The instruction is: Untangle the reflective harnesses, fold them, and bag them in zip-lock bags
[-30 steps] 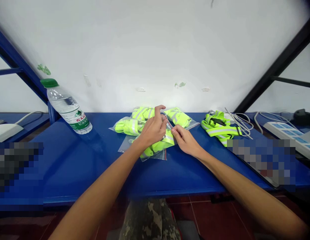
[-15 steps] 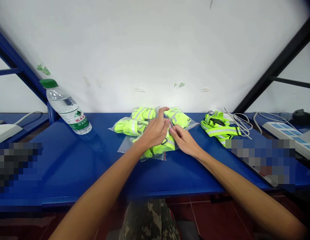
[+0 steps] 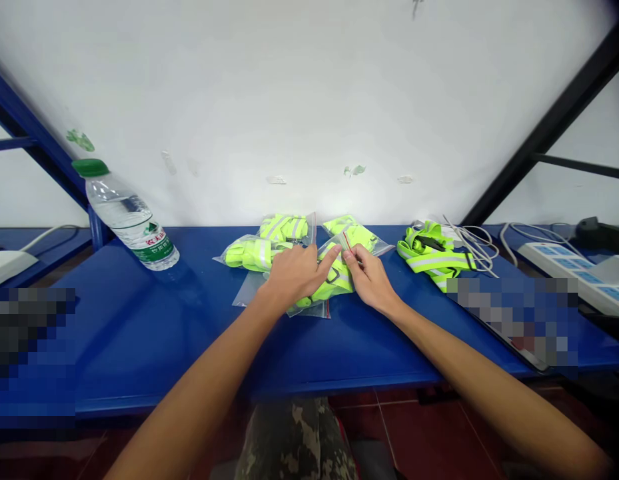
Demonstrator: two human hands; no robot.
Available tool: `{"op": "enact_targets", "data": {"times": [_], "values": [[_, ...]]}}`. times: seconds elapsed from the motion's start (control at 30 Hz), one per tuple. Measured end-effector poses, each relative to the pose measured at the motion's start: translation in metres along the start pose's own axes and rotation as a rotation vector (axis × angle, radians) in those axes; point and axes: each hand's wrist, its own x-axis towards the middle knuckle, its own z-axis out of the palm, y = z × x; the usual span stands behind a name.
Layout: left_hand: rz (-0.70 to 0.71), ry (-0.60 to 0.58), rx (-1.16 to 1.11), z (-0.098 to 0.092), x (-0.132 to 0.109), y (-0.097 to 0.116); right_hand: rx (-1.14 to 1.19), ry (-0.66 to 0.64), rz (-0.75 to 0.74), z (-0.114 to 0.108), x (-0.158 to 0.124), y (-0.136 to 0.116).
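A clear zip bag [image 3: 325, 288] stuffed with a neon-yellow reflective strap lies at the middle of the blue table [image 3: 189, 333]. My left hand [image 3: 295, 275] rests flat on it, fingers stretched toward the bag's red-lined mouth. My right hand [image 3: 368, 275] pinches that mouth edge between thumb and fingers. Behind them lie more bagged yellow straps: one [image 3: 249, 252] to the left, one [image 3: 285, 227] further back and one [image 3: 360, 235] to the right.
A water bottle [image 3: 129, 223] with a green cap stands at the left rear. A loose yellow strap [image 3: 429, 253] and white cables [image 3: 476, 241] lie at the right, with a white power strip [image 3: 569, 263] beyond. A white wall backs the table.
My left hand has lowered from a raised pinch to lying flat on the bag. My right hand stays pinched at the bag's mouth. The view has shifted slightly.
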Motion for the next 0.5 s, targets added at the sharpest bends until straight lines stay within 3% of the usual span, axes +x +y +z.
{"op": "enact_targets", "data": {"times": [0.2, 0.4, 0.5], "values": [[0.077, 0.039, 0.053, 0.014, -0.002, 0.005, 0.057, -0.019, 0.095, 0.013, -0.002, -0.005], [0.185, 0.047, 0.109, 0.024, 0.001, 0.002, -0.053, 0.080, 0.055, 0.029, -0.003, -0.002], [0.172, 0.052, 0.084, 0.028, 0.003, 0.001, -0.101, 0.093, 0.037, 0.032, -0.002, 0.003]]}}
